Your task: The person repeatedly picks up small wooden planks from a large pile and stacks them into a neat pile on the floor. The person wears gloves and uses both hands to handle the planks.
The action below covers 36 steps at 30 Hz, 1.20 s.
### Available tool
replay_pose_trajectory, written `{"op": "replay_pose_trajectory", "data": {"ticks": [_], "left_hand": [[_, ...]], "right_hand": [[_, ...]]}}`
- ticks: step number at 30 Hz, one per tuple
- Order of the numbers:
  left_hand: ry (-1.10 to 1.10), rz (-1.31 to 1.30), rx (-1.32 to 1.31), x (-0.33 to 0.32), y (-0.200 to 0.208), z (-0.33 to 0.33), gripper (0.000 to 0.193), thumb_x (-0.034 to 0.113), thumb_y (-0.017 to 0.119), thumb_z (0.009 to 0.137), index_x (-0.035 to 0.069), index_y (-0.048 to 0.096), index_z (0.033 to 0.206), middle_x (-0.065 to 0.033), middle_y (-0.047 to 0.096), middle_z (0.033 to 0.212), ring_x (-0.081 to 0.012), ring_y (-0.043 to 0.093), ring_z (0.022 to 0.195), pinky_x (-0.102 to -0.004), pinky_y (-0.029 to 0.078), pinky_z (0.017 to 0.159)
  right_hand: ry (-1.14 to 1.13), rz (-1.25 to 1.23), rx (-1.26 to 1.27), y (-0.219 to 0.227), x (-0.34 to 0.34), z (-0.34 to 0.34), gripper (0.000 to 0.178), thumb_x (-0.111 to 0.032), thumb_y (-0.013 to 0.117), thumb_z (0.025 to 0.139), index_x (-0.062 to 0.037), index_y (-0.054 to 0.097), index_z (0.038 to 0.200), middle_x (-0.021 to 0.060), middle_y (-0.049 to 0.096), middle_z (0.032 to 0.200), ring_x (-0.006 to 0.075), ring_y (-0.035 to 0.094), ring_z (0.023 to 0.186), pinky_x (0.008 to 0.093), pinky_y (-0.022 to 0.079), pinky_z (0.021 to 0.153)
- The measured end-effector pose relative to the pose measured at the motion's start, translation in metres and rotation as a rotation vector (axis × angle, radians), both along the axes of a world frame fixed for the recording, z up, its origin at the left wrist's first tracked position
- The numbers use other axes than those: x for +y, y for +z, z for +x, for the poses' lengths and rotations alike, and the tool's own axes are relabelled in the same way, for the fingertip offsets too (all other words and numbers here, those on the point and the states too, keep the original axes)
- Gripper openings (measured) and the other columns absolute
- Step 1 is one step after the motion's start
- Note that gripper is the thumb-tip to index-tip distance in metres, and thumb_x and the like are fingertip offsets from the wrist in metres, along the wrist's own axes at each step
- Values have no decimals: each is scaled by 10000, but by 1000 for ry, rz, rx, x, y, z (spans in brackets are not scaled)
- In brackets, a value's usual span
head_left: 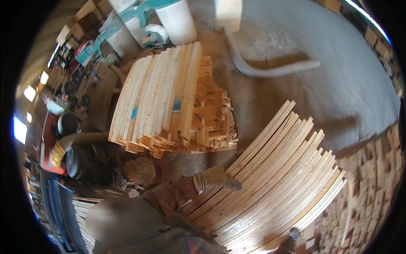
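Note:
Neither of my own hands shows in the head view. A co-worker [169, 239] in a dark jacket, with a blurred grey head, leans in at the lower left. That person's gloved hand [218, 178], at the end of a reddish-brown sleeve, lies across the long wooden strips [270, 182] near their left side. A second gloved hand [294, 233] shows small at the lower edge beside the strips and appears to be the same person's; its grip is not clear. The strips lie side by side in a wide layer, their far ends uneven.
A tall stack of lumber [160, 93] with blue marks stands beyond. Past it are dust collector bags [177, 21] and a pale hose [275, 70] on the floor. Machinery with a flexible duct [84, 137] is at the left. Many wood pieces [363, 186] are stacked at the right.

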<state>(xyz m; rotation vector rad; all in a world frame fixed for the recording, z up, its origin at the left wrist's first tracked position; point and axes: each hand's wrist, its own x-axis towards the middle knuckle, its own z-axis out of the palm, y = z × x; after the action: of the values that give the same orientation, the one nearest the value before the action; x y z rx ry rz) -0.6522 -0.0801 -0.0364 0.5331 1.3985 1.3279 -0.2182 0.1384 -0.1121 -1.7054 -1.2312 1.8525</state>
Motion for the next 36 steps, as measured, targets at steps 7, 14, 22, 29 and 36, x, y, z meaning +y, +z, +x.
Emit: {"op": "replay_pose_trajectory", "data": {"ticks": [7, 14, 22, 29, 36], "left_hand": [[330, 257, 82, -72, 83, -62, 1319, 140, 935, 773, 106, -30, 1671, -127, 284, 1673, -212, 333, 1472, -350, 368, 1184], [765, 505, 43, -134, 135, -98, 1326, 155, 928, 780, 103, -58, 1665, -198, 186, 1693, -273, 292, 1515, -351, 331, 1210], [1198, 492, -109, -185, 153, -138, 727, -1, 820, 855, 59, 448, 1477, -102, 639, 1330, -188, 654, 1129, -340, 589, 916], [1727, 558, -181, -180, 126, -134, 558, -61, 770, 850, 42, 569, 1361, -127, 698, 1204, -246, 698, 1061, -384, 614, 919], [1266, -897, 1017, -213, 57, -146, 651, 522, 673, 950, 62, 592, 1404, -197, 551, 1357, -355, 530, 1166, -462, 450, 1019]], "right_hand": [[268, 297, -44, 168, 48, -175, 741, -536, 714, 811, 12, 567, 1288, 168, 565, 1284, 304, 536, 1182, 401, 432, 1027], [674, 482, 82, 279, 57, -401, 859, -592, 736, 782, 15, 525, 1353, 187, 527, 1359, 314, 501, 1255, 403, 399, 1076], [1217, 632, 190, 345, 26, -715, 997, -656, 760, 750, 19, 476, 1426, 208, 484, 1445, 326, 463, 1338, 406, 361, 1132], [1687, 592, 140, 284, -85, -973, 1119, -712, 782, 721, 23, 434, 1491, 226, 447, 1520, 336, 429, 1411, 409, 328, 1182], [2002, 599, -160, 167, -157, -1102, 1242, -768, 803, 693, 26, 392, 1555, 244, 409, 1596, 346, 395, 1484, 412, 295, 1231]]}}
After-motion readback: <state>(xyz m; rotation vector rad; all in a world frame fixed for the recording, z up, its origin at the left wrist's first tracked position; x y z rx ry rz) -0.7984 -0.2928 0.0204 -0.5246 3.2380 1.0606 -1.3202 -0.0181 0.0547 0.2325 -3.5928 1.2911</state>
